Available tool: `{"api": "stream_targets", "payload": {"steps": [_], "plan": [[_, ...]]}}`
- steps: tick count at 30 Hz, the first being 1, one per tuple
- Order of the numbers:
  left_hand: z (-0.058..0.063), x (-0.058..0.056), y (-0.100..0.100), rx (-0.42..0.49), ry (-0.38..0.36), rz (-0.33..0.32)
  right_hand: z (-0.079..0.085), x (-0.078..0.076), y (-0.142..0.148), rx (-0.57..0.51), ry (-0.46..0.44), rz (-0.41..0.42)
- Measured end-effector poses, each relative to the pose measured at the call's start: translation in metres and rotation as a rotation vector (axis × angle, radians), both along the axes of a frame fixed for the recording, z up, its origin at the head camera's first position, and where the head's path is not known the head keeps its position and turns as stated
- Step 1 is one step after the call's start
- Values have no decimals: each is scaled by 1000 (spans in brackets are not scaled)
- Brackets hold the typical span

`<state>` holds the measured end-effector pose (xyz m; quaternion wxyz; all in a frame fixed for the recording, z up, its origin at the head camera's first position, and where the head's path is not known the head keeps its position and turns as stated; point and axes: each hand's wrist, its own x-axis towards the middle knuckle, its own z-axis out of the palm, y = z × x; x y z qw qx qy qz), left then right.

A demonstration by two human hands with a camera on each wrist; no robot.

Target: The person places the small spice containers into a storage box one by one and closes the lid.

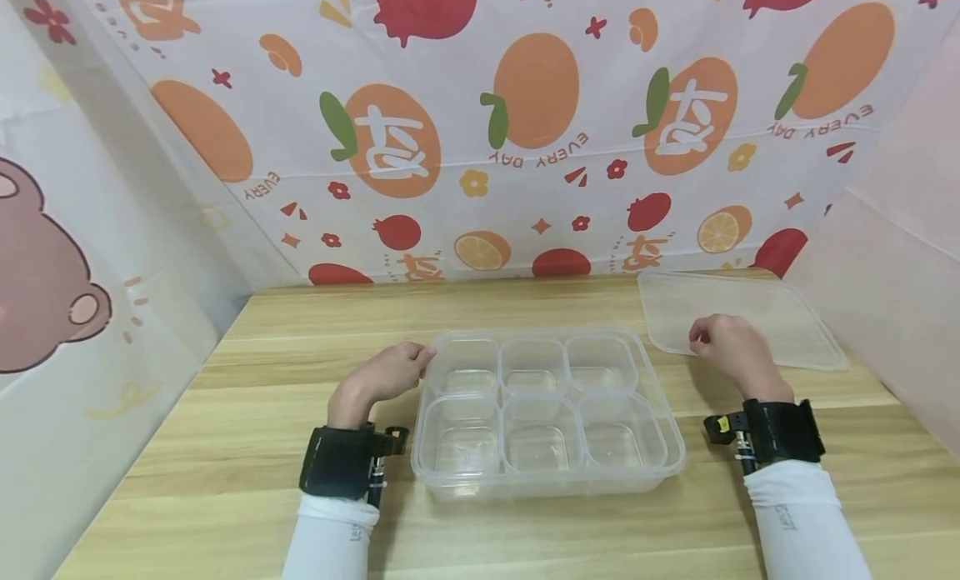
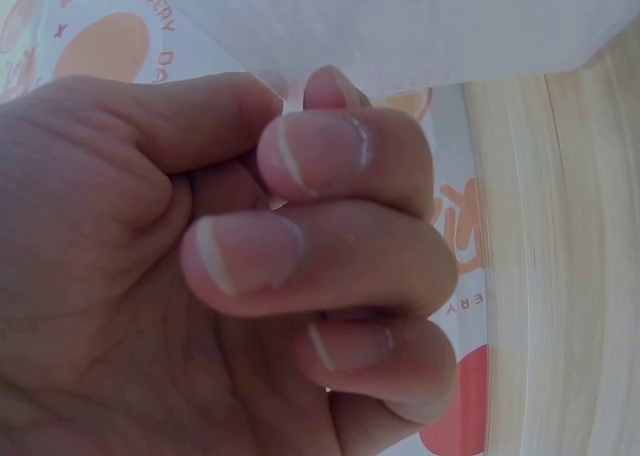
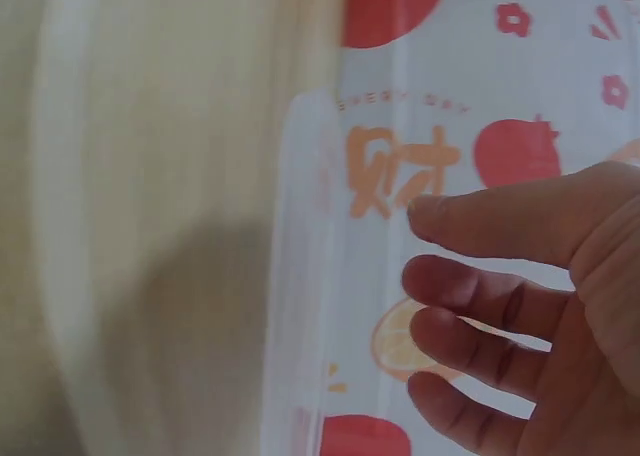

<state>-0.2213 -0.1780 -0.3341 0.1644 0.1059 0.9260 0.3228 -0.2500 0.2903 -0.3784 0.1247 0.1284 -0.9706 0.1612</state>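
Note:
A clear plastic box (image 1: 555, 482) stands on the table with several small clear compartments (image 1: 536, 447) inside, in two rows. At its left side, my left hand (image 1: 390, 372) pinches the rim between thumb and index finger. The left wrist view has the box's translucent wall (image 2: 430, 26) above the curled fingers (image 2: 350, 256). To the right of the box, my right hand (image 1: 735, 347) hovers over the near edge of a flat clear lid (image 1: 750, 309). Its fingers (image 3: 480, 296) are loosely bent, holding nothing, and apart from the lid's edge in the right wrist view.
A wood-grain table (image 1: 300, 330) carries the box and lid. Behind it hangs a white cloth (image 1: 465, 213) printed with fruit. Another cloth (image 1: 150, 230) with a bear picture closes the left side, and a pale one (image 1: 900, 255) the right.

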Motion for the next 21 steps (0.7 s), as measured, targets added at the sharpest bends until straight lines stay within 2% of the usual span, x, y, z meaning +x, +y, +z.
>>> {"api": "stream_targets", "payload": {"steps": [9,21], "plan": [[2,1,1,14,1,6,-15,2,0,92,-24,-87],[1,3,0,14,-1,10,-14,3,3,91,-154,-128]]}}
